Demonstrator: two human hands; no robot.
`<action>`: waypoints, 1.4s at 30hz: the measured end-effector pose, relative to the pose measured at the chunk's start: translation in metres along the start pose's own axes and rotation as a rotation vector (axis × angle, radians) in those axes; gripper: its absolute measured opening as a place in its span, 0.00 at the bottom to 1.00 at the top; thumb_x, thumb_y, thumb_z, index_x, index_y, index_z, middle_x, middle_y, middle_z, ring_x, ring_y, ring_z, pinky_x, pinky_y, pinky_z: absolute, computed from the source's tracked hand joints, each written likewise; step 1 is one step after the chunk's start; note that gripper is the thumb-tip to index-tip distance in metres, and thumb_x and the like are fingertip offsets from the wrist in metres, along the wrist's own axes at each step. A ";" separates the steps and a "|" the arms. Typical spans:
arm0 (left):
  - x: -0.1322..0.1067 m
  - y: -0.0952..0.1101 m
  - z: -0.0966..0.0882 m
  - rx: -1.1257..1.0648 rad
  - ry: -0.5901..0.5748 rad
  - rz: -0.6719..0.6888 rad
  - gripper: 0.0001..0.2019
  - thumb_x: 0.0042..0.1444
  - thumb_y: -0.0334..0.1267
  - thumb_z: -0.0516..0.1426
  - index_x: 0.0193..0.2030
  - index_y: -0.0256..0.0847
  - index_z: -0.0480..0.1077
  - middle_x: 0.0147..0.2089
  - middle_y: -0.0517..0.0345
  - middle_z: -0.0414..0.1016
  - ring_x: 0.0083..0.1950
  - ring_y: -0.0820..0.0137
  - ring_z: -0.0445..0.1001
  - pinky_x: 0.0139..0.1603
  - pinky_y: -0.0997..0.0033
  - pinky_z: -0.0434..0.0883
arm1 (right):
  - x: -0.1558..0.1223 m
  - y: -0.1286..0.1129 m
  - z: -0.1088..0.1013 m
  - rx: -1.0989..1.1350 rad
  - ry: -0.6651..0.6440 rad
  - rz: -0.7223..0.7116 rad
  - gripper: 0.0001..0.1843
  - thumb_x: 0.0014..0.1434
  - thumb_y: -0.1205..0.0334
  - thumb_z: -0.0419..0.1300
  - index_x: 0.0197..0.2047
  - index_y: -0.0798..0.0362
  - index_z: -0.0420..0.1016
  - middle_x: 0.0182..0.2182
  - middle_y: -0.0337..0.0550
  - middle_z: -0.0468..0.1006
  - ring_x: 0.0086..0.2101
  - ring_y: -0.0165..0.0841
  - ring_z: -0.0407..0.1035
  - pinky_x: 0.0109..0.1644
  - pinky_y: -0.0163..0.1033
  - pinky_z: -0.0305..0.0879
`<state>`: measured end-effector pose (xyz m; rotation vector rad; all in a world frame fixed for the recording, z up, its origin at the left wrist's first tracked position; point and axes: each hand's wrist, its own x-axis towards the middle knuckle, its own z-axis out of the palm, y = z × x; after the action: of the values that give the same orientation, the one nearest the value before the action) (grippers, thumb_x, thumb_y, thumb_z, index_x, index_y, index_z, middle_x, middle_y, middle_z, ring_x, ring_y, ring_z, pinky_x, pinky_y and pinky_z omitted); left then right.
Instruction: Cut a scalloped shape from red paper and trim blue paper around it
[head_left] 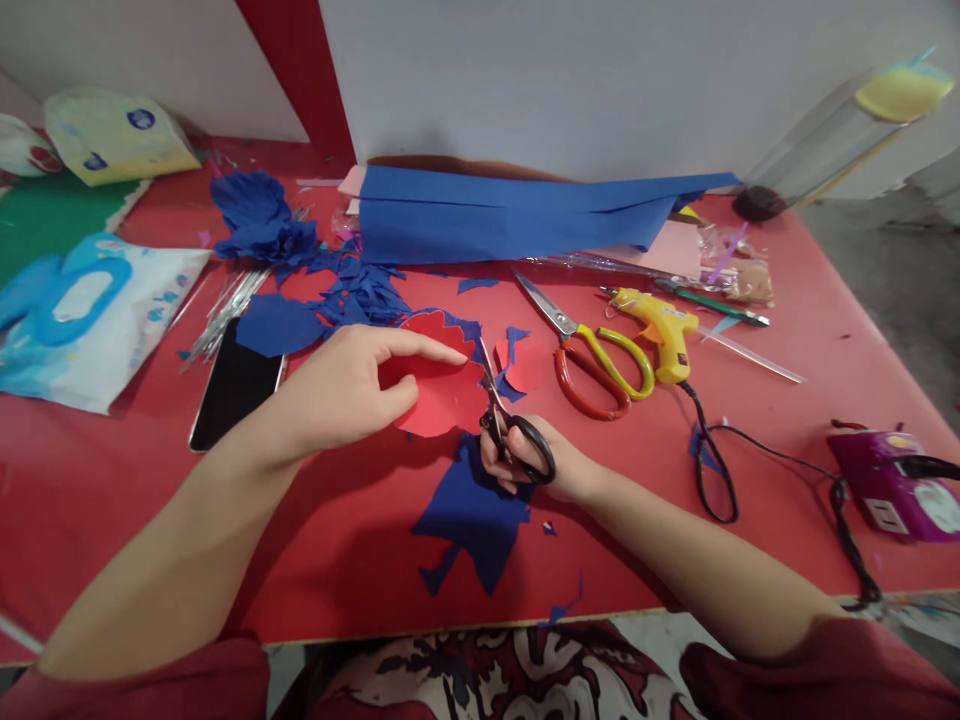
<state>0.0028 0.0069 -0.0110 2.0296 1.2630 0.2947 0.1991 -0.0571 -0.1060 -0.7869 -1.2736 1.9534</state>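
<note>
In the head view, the left hand [341, 385] lay over a scallop-edged red paper cutout [442, 398], index finger and thumb spread apart upon it, apparently to steady it against the blades. Whether its other fingers gripped from beneath, I could not tell. The right hand [566, 462] grasped black-handled scissors [493, 390], fingers about the handles, blades pointing away from the body along the cutout's right edge; that angle probably let them follow the curve.

The red cutout was near the middle of the worktop [322, 570], in front of the person. It looked flat and matte, its far edge waved into lobes, with blue paper [469, 328] showing just behind that edge, perhaps layered with it.

Near the right hand lay a jagged blue offcut [472, 515]. Larger scissors [574, 328] with yellow and red handles and a yellow glue gun [664, 325] rested to the right, seemingly set aside within reach. A ruffled blue paper flower [262, 225] sat at far left, beyond a dark smartphone [232, 400].
</note>
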 end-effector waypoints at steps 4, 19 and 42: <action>0.000 0.002 -0.001 0.010 -0.026 -0.002 0.23 0.44 0.27 0.49 0.45 0.45 0.74 0.44 0.64 0.78 0.42 0.72 0.74 0.45 0.76 0.69 | 0.000 0.001 -0.001 0.004 -0.032 0.013 0.28 0.52 0.35 0.51 0.26 0.56 0.61 0.17 0.30 0.58 0.14 0.20 0.51 0.17 0.29 0.54; 0.002 0.004 -0.002 0.026 -0.021 -0.002 0.25 0.43 0.24 0.49 0.47 0.45 0.73 0.38 0.63 0.78 0.48 0.68 0.73 0.47 0.72 0.68 | 0.002 -0.005 0.004 -0.031 0.090 0.047 0.30 0.48 0.33 0.55 0.20 0.54 0.57 0.14 0.30 0.57 0.14 0.21 0.52 0.17 0.30 0.49; -0.001 0.003 -0.003 0.010 -0.107 -0.044 0.24 0.44 0.29 0.48 0.47 0.47 0.73 0.31 0.65 0.76 0.18 0.82 0.59 0.19 0.82 0.57 | -0.001 -0.007 0.000 -0.031 -0.052 0.030 0.29 0.52 0.34 0.51 0.26 0.55 0.61 0.16 0.30 0.57 0.15 0.22 0.53 0.19 0.31 0.55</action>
<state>0.0029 0.0065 -0.0072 1.9961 1.2437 0.1571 0.2009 -0.0561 -0.0993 -0.7790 -1.3328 1.9936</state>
